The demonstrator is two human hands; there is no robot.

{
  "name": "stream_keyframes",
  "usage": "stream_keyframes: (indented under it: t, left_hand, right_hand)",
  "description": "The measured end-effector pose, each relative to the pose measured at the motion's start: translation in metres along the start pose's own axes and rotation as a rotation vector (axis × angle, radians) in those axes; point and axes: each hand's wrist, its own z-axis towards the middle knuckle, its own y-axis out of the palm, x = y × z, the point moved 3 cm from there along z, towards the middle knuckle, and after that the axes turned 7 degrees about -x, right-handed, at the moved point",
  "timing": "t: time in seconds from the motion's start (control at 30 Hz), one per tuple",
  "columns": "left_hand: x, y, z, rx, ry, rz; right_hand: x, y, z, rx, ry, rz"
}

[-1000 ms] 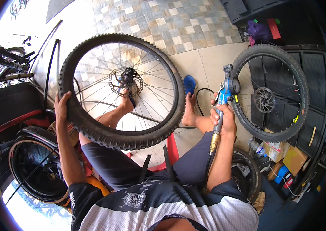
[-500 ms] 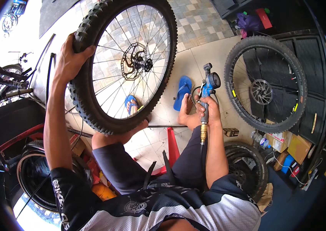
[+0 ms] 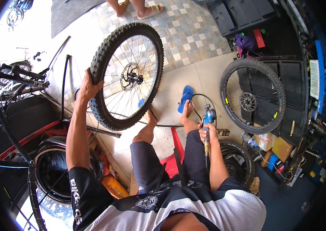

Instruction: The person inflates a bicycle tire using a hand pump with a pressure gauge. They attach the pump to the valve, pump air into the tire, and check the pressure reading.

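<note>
My left hand [image 3: 90, 87] grips the knobby tire of a bicycle wheel [image 3: 100, 61] at its left side, thumb over the sidewall. The wheel stands tilted in front of me, with a black disc rotor [image 3: 127, 76] at its hub. In my right hand [image 3: 209, 133], above my right thigh, is a tire inflator [image 3: 209, 115] with a blue body, round gauge and brass fitting. My fingers wrap its grey handle. A thin black hose [image 3: 199, 95] loops from it toward my right foot, in a blue flip-flop [image 3: 186, 98]. The hose's far end is hard to trace.
A second wheel [image 3: 226, 111] leans against black cabinets at the right, near boxes [image 3: 282, 148] and more tires [image 3: 249, 165]. At the left are a bicycle frame [image 3: 20, 80] and a wheel [image 3: 41, 184]. Another person's feet [image 3: 147, 12] stand on the far tiles.
My view has shifted, bringing another person's feet in at the top. The held wheel appears smaller and farther from me. The inflator sits lower, nearer my thigh; both hands keep their grip.
</note>
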Motion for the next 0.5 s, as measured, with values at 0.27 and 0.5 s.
stream_keyframes:
  t: [0.27, 0.5]
  left_hand:
    - [-0.044, 0.015, -0.055, 0.054, -0.11, -0.058]
    - [-0.019, 0.029, -0.044, 0.01, -0.231, -0.038]
  right_hand:
    - [-0.013, 0.057, -0.096, 0.11, 0.005, -0.265]
    - [-0.015, 0.099, -0.132, 0.05, -0.171, -0.309]
